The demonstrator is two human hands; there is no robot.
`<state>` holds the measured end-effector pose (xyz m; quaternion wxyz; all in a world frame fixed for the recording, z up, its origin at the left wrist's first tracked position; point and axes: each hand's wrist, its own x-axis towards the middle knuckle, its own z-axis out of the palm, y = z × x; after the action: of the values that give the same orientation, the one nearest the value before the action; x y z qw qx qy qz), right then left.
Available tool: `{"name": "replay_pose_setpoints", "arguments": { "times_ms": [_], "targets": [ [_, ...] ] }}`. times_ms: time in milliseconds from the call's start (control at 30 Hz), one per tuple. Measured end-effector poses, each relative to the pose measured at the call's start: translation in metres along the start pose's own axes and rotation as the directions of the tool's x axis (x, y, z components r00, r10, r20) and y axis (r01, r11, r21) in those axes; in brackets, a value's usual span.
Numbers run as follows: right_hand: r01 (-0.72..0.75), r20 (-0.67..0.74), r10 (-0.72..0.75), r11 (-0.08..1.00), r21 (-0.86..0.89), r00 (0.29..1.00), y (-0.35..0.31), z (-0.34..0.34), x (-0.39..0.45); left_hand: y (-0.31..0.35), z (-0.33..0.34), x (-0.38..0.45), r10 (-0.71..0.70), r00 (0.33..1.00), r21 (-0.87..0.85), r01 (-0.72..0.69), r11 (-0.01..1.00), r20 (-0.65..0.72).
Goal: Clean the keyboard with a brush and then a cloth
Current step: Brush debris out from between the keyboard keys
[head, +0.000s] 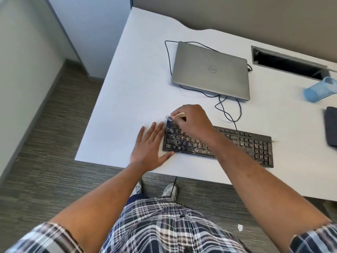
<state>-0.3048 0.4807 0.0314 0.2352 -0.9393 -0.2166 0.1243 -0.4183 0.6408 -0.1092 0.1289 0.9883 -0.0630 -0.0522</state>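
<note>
A black keyboard (pixel 242 143), speckled with pale crumbs and dust, lies near the front edge of the white desk (pixel 131 88). My right hand (pixel 193 121) grips a small brush (pixel 174 117) with a wooden handle, its bristles at the keyboard's far left corner. My left hand (pixel 151 147) lies flat with straight fingers on the desk, touching the keyboard's left end, thumb along its front edge. A dark cloth (pixel 331 128) lies at the desk's right edge.
A closed grey laptop (pixel 211 70) sits behind the keyboard with a black cable (pixel 228 110) looping around it. A blue plastic cup (pixel 319 89) lies tipped at the right. A cable slot (pixel 288 63) opens in the desk at the back right.
</note>
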Motion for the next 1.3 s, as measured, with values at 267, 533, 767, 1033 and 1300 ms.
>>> {"name": "replay_pose_setpoints", "arguments": {
  "times_ms": [267, 533, 767, 1033, 1300],
  "targets": [
    [-0.177, 0.035, 0.174, 0.979, 0.098, 0.984, -0.019, 0.008, -0.009, -0.015, -0.005, 0.004, 0.064, 0.995, -0.014, -0.063, 0.998, 0.083],
    [-0.312, -0.064, 0.324, 0.938, 0.153, 0.944, -0.026, 0.029, -0.019, -0.043, -0.008, 0.013, 0.225, 0.973, -0.007, -0.225, 0.974, 0.058],
    [-0.342, -0.152, 0.379, 0.913, 0.222, 0.913, -0.034, 0.029, -0.016, -0.044, -0.008, 0.014, 0.237, 0.97, -0.012, -0.237, 0.971, 0.05],
    [-0.339, -0.063, 0.346, 0.936, 0.094, 0.936, -0.048, 0.036, -0.036, -0.044, -0.007, 0.014, 0.235, 0.971, 0.01, -0.236, 0.972, 0.052],
    [-0.35, -0.062, 0.356, 0.932, 0.096, 0.932, -0.044, 0.036, -0.045, -0.044, -0.007, 0.014, 0.242, 0.969, 0.008, -0.242, 0.97, 0.04]
  ]
}}
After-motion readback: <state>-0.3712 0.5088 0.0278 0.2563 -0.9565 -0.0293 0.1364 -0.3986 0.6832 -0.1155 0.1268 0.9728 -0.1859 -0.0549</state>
